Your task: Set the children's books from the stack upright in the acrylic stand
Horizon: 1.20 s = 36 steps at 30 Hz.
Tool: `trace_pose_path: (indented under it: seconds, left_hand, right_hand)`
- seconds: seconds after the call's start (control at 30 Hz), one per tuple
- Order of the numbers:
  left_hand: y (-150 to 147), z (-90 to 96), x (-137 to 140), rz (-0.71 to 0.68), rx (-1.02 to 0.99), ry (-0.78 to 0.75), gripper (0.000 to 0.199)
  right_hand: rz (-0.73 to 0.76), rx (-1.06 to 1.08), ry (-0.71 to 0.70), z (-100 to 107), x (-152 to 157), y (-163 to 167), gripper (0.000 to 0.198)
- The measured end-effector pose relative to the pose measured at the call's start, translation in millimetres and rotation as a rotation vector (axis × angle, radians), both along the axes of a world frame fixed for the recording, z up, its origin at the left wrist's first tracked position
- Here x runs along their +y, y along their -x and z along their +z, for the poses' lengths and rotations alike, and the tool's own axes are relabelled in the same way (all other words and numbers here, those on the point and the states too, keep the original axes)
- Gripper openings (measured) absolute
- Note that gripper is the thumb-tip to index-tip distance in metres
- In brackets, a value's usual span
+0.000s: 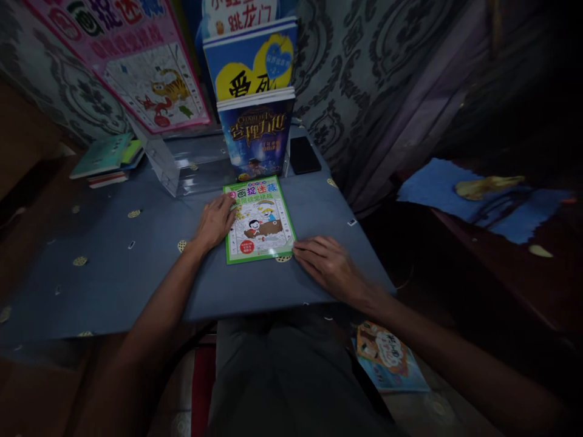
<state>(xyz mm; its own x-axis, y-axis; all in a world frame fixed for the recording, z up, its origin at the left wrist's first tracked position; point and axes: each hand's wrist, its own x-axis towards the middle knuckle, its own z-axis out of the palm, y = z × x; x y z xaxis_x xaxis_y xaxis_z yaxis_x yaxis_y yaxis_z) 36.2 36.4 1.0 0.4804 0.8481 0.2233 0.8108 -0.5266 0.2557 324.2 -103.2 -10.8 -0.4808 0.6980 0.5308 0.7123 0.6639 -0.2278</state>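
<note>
A green-bordered picture book (262, 221) lies face up near the table's front edge, its cover showing a cartoon of children in a brown boat. Resting along its upper left edge is my left hand (215, 222), fingers stretched out and lying flat, partly over the cover. At the lower right corner, my right hand (328, 266) has its fingers together, with the fingertips closed on the book's corner. Just behind the book, a dark blue book (259, 136) stands upright in a clear acrylic stand (166, 167).
Behind it stand a blue and yellow book (250, 60) and a large pink book (150, 67). A black phone (305, 155) lies at the table's right edge. Stacked books (102, 156) are at the back left. More books (387, 358) lie on the floor. A blue cloth (460, 194) is to the right.
</note>
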Motion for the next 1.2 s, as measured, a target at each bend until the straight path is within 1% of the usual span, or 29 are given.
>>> trace_pose_path:
  seconds: [0.13, 0.2, 0.27, 0.33, 0.43, 0.53, 0.6, 0.7, 0.83, 0.97, 1.1, 1.2]
  left_hand:
    - [-2, 2.5, -2, 0.011, 0.057, -0.035, 0.032]
    - [-3, 5.7, -5, 0.02, 0.11, -0.084, 0.03]
    - [-8, 10.0, -11, -0.004, 0.155, -0.149, 0.027]
    - [-16, 14.5, -23, -0.11, 0.156, -0.182, 0.027]
    - [-35, 20.2, -53, -0.347, 0.101, -0.147, 0.032]
    - [-54, 22.9, -87, -0.451, 0.125, -0.13, 0.035]
    - [-63, 22.9, -106, -0.44, 0.194, -0.12, 0.038]
    - [-70, 21.5, -124, -0.375, 0.295, -0.13, 0.04]
    - [-78, 21.3, -135, -0.307, 0.387, -0.121, 0.042]
    - [-80, 22.3, -143, -0.294, 0.407, -0.064, 0.047]
    - [-70, 21.5, -151, -0.258, 0.401, -0.059, 0.049]
    - [-49, 21.8, -156, -0.194, 0.386, -0.047, 0.049]
  right_hand:
    - [0.0, 0.003, -0.037, 3, -1, 0, 0.023]
    - [-0.005, 0.002, -0.051, 4, -1, 1, 0.024]
    - [-0.005, 0.005, -0.068, 3, -1, 2, 0.025]
    - [-0.005, 0.012, -0.078, 1, -1, 2, 0.025]
    - [-0.022, -0.002, -0.078, -1, -1, 2, 0.025]
    - [-0.043, -0.028, -0.101, -1, -2, 2, 0.027]
    - [-0.045, -0.045, -0.11, 0, -3, 2, 0.027]
    - [-0.048, -0.058, -0.11, 2, -4, 1, 0.026]
    - [-0.049, -0.051, -0.114, 3, -5, 0, 0.026]
    - [-0.052, -0.087, -0.072, 4, -5, 0, 0.027]
    - [-0.04, -0.061, -0.093, 6, -6, 1, 0.027]
    - [-0.038, -0.056, -0.12, 7, -6, 2, 0.025]
